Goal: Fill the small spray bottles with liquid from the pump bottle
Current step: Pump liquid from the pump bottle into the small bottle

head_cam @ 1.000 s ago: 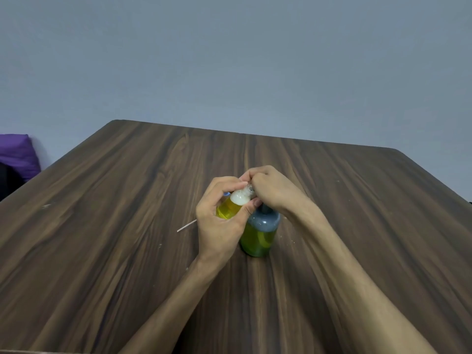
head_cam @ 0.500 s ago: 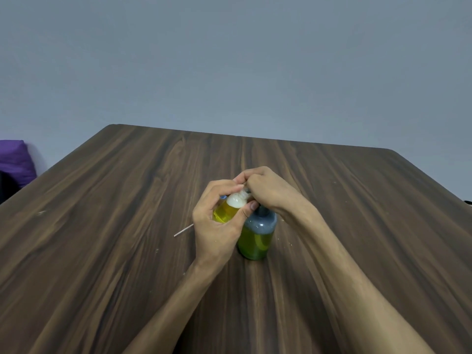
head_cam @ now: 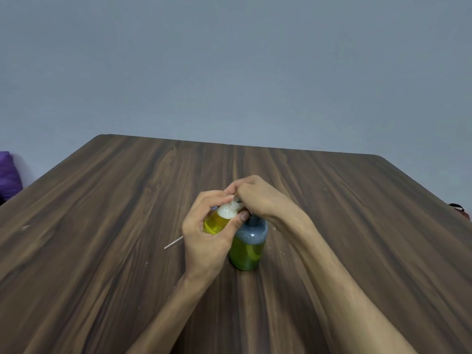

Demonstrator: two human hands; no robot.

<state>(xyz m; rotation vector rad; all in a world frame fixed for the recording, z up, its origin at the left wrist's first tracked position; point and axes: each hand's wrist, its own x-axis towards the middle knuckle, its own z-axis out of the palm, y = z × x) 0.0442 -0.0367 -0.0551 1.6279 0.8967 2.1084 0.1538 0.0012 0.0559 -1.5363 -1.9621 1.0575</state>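
1. I sit at a brown wooden table (head_cam: 102, 226). My two hands are close together, touching near the middle of it.

2. My left hand (head_cam: 204, 241) is wrapped around a small spray bottle (head_cam: 217, 222). It is see-through, with yellow liquid inside and a white neck at the top. I hold it up off the table, tipped toward the big bottle.

3. The pump bottle (head_cam: 249, 247) stands on the table, just beside my left hand and touching it. It is blue-grey near the top and looks green lower down, where the liquid is.

4. My right hand (head_cam: 258, 198) sits on top of the pump bottle. Its fingers are curled over the pump head. I cannot see the pump head or its spout, because my fingers hide them.

5. I think I am in the filling step. The mouth of the small bottle is right up by the pump.

6. The small bottle already looks quite full, so I think it is nearly done.

7. Next I need slow, gentle pushes. I must keep the little mouth right under the spout, or the liquid will spill.

8. I should stop before it runs over.

9. A thin white stick (head_cam: 173, 244) lies on the table to the left of my left hand. I cannot tell what it is.
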